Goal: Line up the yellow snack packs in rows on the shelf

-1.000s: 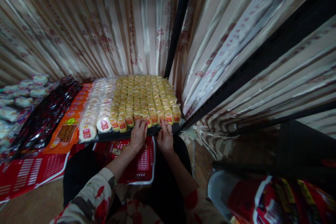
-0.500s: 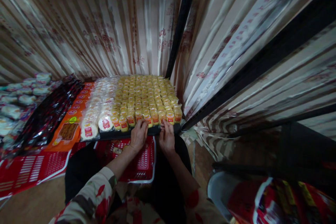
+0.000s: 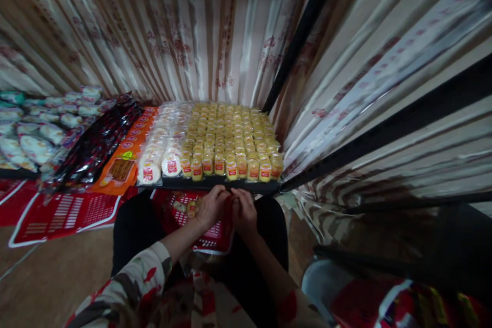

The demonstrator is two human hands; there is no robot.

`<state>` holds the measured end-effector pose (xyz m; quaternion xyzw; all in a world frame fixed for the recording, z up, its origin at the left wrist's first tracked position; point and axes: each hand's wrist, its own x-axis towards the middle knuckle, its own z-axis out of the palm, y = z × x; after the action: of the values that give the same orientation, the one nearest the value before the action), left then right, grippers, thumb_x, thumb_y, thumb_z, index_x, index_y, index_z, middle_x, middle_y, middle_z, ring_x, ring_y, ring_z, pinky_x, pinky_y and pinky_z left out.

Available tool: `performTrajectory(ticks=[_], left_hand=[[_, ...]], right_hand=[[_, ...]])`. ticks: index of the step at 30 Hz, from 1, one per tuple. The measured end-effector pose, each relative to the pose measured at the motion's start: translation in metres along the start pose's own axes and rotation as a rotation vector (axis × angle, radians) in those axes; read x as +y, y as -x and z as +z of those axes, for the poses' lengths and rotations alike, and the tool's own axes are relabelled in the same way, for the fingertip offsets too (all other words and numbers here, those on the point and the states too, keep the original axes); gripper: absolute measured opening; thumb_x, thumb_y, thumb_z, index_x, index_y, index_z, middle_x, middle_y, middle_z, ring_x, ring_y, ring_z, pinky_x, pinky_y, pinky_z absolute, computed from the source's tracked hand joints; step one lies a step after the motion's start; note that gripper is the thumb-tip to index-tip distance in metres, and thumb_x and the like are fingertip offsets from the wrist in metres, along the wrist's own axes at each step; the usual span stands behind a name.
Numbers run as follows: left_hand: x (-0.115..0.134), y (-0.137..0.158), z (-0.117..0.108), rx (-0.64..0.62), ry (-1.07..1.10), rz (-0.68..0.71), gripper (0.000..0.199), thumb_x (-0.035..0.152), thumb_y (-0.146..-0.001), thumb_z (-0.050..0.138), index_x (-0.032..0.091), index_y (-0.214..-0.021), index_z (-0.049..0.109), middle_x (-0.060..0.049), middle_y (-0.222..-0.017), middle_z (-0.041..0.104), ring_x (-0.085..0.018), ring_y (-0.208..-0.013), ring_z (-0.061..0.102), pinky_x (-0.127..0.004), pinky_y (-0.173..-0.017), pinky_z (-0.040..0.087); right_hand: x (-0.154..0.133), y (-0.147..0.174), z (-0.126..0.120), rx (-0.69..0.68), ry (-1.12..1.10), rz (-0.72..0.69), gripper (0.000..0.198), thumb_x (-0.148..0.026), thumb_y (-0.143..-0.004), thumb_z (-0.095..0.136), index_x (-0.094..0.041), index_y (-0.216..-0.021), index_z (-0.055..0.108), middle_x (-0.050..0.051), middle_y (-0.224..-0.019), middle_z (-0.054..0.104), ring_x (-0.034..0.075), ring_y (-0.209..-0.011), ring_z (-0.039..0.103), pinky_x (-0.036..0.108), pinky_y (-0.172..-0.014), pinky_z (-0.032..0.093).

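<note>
Red slotted basket (image 3: 207,233) on lap, left hand (image 3: 213,207) and right hand (image 3: 243,210) curled together above it, grip unclear

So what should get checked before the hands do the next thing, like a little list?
1. Left hand and right hand together over the red basket: ok.
2. Something held between the fingers: cannot tell, too blurred.
3. Yellow packets in neat rows on the black tray: ok.
4. White round packets lined up at the tray's left: ok.
5. Packets left in the basket: cannot tell.
</note>
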<state>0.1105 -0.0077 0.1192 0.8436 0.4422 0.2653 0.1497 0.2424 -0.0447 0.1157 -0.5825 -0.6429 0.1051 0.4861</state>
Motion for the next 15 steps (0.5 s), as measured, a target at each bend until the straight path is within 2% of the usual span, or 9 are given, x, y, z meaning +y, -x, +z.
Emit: performTrajectory(ticks=[4, 6, 10, 13, 15], left_hand=[[-0.01, 0.041, 0.003, 0.005, 0.046, -0.112, 0.021, 0.014, -0.085, 0.04, 0.019, -0.089, 0.061, -0.005, -0.092, 0.058, -0.014, -0.083, 0.057, -0.025, -0.073, 0.049], [-0.021, 0.057, 0.004, -0.055, 0.086, -0.204, 0.023, 0.01, -0.083, 0.04, 0.018, -0.085, 0.061, -0.006, -0.09, 0.058, -0.014, -0.08, 0.057, -0.026, -0.073, 0.049], [-0.048, 0.072, 0.009, -0.284, 0.219, -0.59, 0.026, 0.0, -0.075, 0.043, 0.018, -0.076, 0.062, -0.004, -0.092, 0.06, -0.014, -0.088, 0.058, -0.028, -0.084, 0.046], [-0.072, 0.072, 0.019, -0.362, 0.257, -0.849, 0.021, 0.001, -0.076, 0.049, 0.016, -0.078, 0.063, -0.006, -0.09, 0.062, -0.015, -0.09, 0.059, -0.028, -0.084, 0.046], [-0.089, 0.07, 0.027, -0.4, 0.268, -0.989, 0.012, 0.008, -0.08, 0.053, 0.014, -0.084, 0.063, -0.007, -0.09, 0.062, -0.016, -0.087, 0.06, -0.029, -0.08, 0.048]], right_hand=[[-0.01, 0.026, 0.026, -0.221, -0.044, 0.043, 0.031, -0.013, -0.083, 0.04, -0.02, -0.107, 0.059, 0.008, -0.1, 0.061, 0.017, -0.093, 0.059, 0.034, -0.083, 0.05], [-0.009, 0.035, 0.043, -0.346, -0.025, 0.084, 0.031, -0.01, -0.081, 0.041, -0.02, -0.103, 0.06, 0.008, -0.098, 0.064, 0.018, -0.089, 0.061, 0.032, -0.079, 0.051], [-0.002, 0.044, 0.078, -0.647, 0.016, 0.184, 0.027, -0.009, -0.082, 0.045, -0.021, -0.096, 0.064, 0.007, -0.095, 0.069, 0.019, -0.087, 0.064, 0.03, -0.077, 0.05], [0.003, 0.048, 0.102, -0.878, -0.011, 0.306, 0.035, -0.005, -0.08, 0.045, -0.021, -0.105, 0.063, 0.007, -0.106, 0.067, 0.018, -0.097, 0.063, 0.027, -0.083, 0.047], [0.007, 0.052, 0.118, -0.967, -0.012, 0.375, 0.038, -0.003, -0.079, 0.047, -0.022, -0.108, 0.062, 0.007, -0.107, 0.067, 0.018, -0.098, 0.063, 0.026, -0.084, 0.047]])
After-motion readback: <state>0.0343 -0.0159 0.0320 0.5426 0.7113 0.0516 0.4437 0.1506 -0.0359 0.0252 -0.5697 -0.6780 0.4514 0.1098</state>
